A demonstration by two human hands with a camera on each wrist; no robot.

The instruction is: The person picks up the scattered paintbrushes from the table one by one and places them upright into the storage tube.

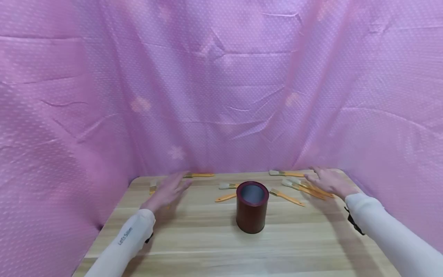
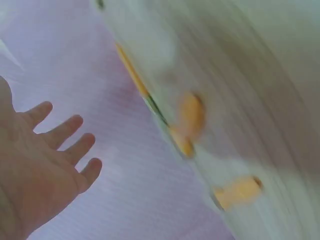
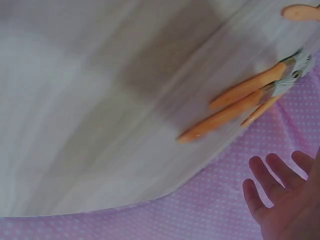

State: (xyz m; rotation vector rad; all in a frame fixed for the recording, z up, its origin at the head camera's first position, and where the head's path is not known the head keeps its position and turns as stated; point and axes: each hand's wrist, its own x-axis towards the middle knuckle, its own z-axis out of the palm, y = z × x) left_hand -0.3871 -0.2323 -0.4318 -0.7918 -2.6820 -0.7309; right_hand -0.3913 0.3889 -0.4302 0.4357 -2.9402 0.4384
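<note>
My left hand hovers over the left part of the table, fingers spread and holding nothing. Close to it lie a paintbrush at the back edge and another, partly hidden, at the left. In the left wrist view the palm shows bare. On the right, my right hand is raised with loosely extended fingers, beside a cluster of paintbrushes with orange handles and pale bristles. Its palm is bare too. Between the hands stands an upright, open dark red can.
Further paintbrushes lie around the can: one to its right, two behind its left side, including a handle. Another lies at the back right. A pink dotted curtain encloses the back and sides of the wooden table.
</note>
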